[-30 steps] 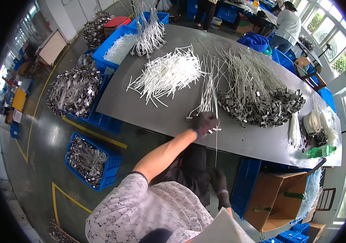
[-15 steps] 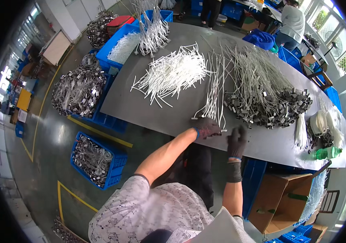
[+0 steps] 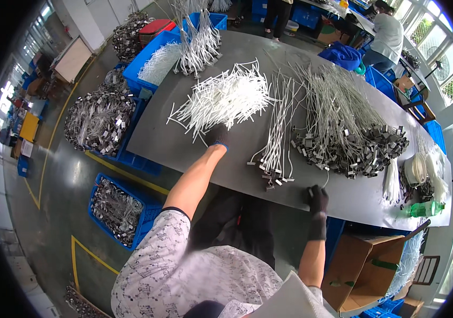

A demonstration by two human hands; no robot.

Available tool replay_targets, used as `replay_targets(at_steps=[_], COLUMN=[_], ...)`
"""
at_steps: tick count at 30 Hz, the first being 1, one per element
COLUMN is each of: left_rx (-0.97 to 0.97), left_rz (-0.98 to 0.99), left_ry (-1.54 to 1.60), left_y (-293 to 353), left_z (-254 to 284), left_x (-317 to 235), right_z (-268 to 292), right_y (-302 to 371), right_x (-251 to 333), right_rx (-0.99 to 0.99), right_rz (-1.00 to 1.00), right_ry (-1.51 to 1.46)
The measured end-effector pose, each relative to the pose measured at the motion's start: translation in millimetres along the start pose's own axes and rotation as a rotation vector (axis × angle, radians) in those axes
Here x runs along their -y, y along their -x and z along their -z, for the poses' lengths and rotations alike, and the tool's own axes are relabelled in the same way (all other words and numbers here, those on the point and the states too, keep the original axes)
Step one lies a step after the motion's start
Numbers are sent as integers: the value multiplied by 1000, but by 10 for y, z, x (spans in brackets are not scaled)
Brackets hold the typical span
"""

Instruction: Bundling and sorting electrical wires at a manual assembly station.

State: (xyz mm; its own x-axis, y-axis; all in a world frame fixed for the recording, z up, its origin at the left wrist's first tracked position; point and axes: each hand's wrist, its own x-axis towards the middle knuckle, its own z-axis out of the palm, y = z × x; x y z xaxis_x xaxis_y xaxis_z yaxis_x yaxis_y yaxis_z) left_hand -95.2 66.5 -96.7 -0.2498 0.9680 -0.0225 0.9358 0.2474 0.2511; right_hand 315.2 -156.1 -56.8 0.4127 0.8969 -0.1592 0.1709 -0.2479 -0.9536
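Observation:
My left hand (image 3: 217, 135), in a dark glove, is at the near edge of a loose pile of short white tubes (image 3: 226, 98). Its fingers are blurred and partly hidden, so their grip does not show. By the table's front edge, my gloved right hand (image 3: 318, 200) has its fingers drawn together at the end of a thin pale wire (image 3: 328, 177). Between the hands lies a small row of white-sleeved wires (image 3: 278, 138) with dark and metal clip ends toward me. To the right spreads a large heap of grey wires (image 3: 338, 100) with dark clip ends (image 3: 351, 148).
The grey table (image 3: 157, 132) curves around me. Blue crates of wires (image 3: 123, 212) stand on the left floor. A green bottle (image 3: 427, 209) lies at the right end, above an opened cardboard box (image 3: 367, 265). Another person (image 3: 385, 37) is at the far right.
My left hand has moved from the clip ends of the small row, up and left to the white tubes. My right hand has moved down and slightly right, its fingers now at a wire end.

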Motion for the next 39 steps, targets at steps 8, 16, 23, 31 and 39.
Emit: replay_targets(at_steps=[8,16,23,31,39], left_rx=[211,-35,504,546,-74], left_rz=[89,19,476,326,-26], left_ry=[55,170,1647,1853,1891], left_y=[-120,-17,1197,1766,1611], left_z=[115,-228,67,828,1198], left_x=[-143,-43,-150,-1305,-1381], right_z=[382,924,673,5,289], right_y=[1829,3393,3413,2075,2279], right_x=[-593,-1833,-1721,-863,-991], right_rx=[-138,587,334,254,464], right_rz=[-26,-494,-117,271,-8], right_ry=[150,1185,888,948,1112])
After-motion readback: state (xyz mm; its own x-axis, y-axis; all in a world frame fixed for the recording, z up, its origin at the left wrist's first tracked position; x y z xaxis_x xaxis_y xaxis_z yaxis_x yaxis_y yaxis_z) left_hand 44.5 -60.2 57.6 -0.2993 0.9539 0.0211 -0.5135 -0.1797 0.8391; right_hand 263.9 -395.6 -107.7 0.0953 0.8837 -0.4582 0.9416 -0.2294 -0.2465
